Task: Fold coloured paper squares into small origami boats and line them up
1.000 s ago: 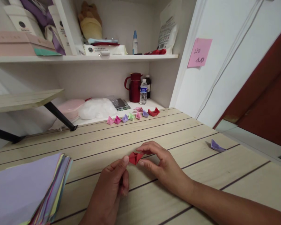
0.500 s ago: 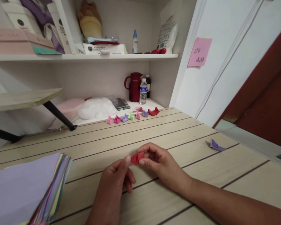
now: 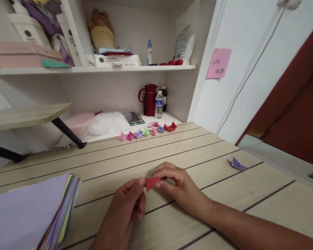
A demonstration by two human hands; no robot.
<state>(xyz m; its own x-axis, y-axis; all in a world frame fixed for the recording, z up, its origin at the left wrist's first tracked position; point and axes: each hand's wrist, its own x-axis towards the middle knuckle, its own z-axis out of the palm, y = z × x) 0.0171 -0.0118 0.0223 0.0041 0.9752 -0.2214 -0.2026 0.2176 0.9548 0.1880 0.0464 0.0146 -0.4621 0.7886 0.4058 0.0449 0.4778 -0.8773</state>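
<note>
Over the surface (image 3: 101,161), the left hand (image 3: 126,205) and right hand (image 3: 181,184) pinch opposite ends of the small folded red paper (image 3: 151,183), presumably to steady it, while the paper stack (image 3: 28,208) lies leftward, seemingly out of their way.

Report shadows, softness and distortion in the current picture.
Head view: faint shadow left of the lone purple paper boat; red folded paper slightly soft in detail; cabinet uprights slanting, wide-angle style; fine print on the white bag unreadable.
</note>
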